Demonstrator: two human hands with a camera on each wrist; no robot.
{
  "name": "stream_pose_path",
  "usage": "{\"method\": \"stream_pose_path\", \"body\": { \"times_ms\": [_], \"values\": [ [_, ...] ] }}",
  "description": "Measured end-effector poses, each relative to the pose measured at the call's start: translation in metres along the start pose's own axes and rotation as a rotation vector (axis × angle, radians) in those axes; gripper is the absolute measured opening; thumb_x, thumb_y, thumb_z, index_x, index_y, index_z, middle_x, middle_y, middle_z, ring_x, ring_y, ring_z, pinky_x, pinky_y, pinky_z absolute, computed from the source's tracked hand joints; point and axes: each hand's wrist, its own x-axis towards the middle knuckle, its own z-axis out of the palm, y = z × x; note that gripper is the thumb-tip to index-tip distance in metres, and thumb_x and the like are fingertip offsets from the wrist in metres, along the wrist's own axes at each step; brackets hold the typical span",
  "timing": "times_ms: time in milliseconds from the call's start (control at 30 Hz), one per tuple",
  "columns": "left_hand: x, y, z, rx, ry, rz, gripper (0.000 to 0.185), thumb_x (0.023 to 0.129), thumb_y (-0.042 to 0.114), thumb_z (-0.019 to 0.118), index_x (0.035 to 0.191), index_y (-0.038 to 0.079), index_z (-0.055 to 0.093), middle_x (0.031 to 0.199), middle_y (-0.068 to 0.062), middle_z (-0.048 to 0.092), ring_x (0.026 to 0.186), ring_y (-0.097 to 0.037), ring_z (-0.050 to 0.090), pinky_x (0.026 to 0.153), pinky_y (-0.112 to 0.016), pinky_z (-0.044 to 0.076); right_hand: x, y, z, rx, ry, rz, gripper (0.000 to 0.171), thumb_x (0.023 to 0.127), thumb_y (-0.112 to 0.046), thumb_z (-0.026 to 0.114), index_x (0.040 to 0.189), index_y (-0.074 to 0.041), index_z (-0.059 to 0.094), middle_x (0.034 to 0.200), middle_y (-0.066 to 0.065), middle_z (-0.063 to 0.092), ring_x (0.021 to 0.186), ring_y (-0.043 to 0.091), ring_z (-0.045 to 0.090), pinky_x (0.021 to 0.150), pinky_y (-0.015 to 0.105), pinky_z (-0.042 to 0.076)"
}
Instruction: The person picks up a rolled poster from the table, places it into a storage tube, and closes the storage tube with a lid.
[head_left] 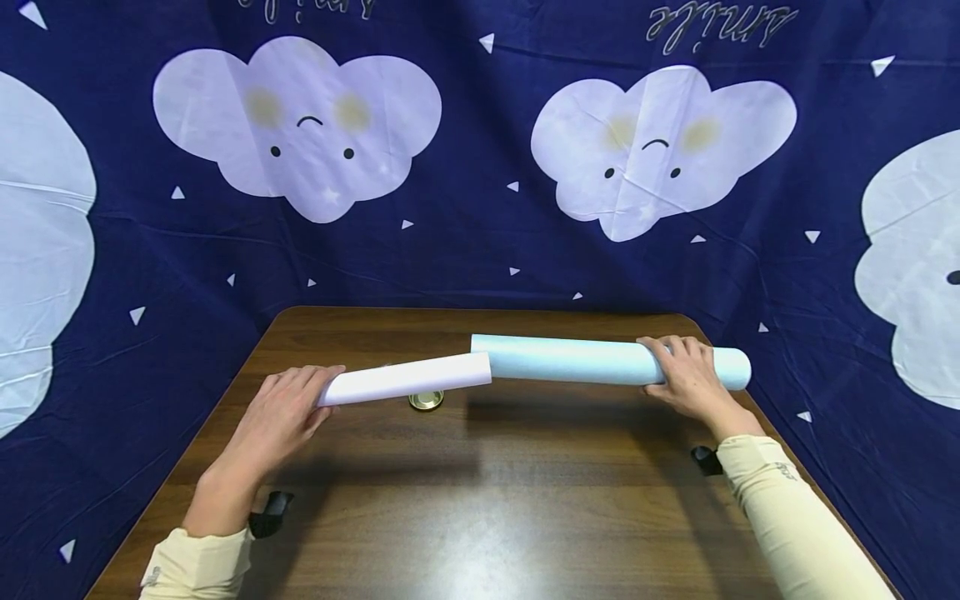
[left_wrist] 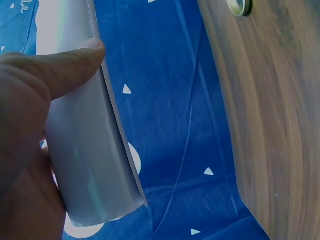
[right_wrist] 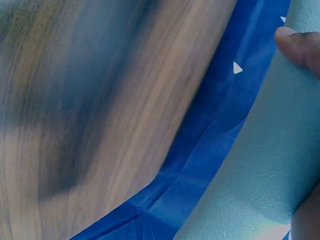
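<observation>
My left hand (head_left: pixel 279 417) grips the left end of a white rolled-up sheet (head_left: pixel 412 377), held above the table. In the left wrist view the thumb presses on this roll (left_wrist: pixel 90 150), and the sheet's loose edge runs along its side. My right hand (head_left: pixel 688 379) holds a thicker light-blue roll (head_left: pixel 562 360) from above, near its right end. Wrinkled texture covers the blue roll (right_wrist: pixel 255 165) in the right wrist view. The white roll's right end overlaps the blue roll's left end in the head view; whether they touch, I cannot tell.
Below the rolls is a brown wood-grain table (head_left: pixel 480 483). A round gold-rimmed lid (head_left: pixel 427 402) lies on it, under the white roll. Small black pieces (head_left: pixel 270 514) show beside both wrists. A dark blue cloth (head_left: pixel 465 242) with clouds hangs behind the table and at its sides.
</observation>
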Motion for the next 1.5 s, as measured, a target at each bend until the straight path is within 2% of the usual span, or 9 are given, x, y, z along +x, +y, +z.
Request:
{"method": "stream_pose_path", "body": {
  "times_ms": [400,600,967,1500],
  "values": [
    [-0.004,-0.01,-0.004,0.018,0.023,-0.003,0.06,0.066,0.01,0.081,0.121,0.007,0.055,0.101,-0.012,0.066,0.09,-0.034,0.062,0.07,-0.046,0.042,-0.001,0.001,-0.005,-0.011,0.037,-0.009,0.078,0.059,-0.019,0.085,0.127,-0.015,0.048,0.109,0.021,0.056,0.101,0.046,0.046,0.085,0.062,0.032],
    [-0.004,-0.014,-0.005,0.024,0.021,-0.014,0.059,0.067,0.011,0.08,0.12,0.007,0.055,0.101,-0.014,0.066,0.09,-0.035,0.062,0.069,-0.046,0.042,-0.002,0.002,-0.007,-0.012,0.038,-0.008,0.075,0.06,-0.02,0.084,0.126,-0.016,0.048,0.108,0.02,0.055,0.101,0.046,0.046,0.085,0.061,0.031],
    [0.0,-0.027,-0.006,0.057,0.035,0.005,0.057,0.065,0.008,0.08,0.117,0.006,0.056,0.098,-0.015,0.065,0.086,-0.036,0.061,0.066,-0.046,0.041,-0.002,0.003,-0.012,-0.009,0.039,-0.023,0.076,0.059,-0.018,0.082,0.127,-0.017,0.048,0.109,0.019,0.055,0.101,0.045,0.046,0.085,0.06,0.031],
    [0.004,-0.036,0.004,0.058,-0.021,-0.038,0.055,0.068,0.011,0.079,0.118,0.005,0.055,0.099,-0.017,0.066,0.086,-0.036,0.061,0.068,-0.046,0.041,0.001,0.001,-0.018,-0.006,0.039,-0.03,0.076,0.061,-0.018,0.083,0.127,-0.016,0.047,0.11,0.02,0.053,0.103,0.045,0.044,0.086,0.06,0.03]
  ]
}}
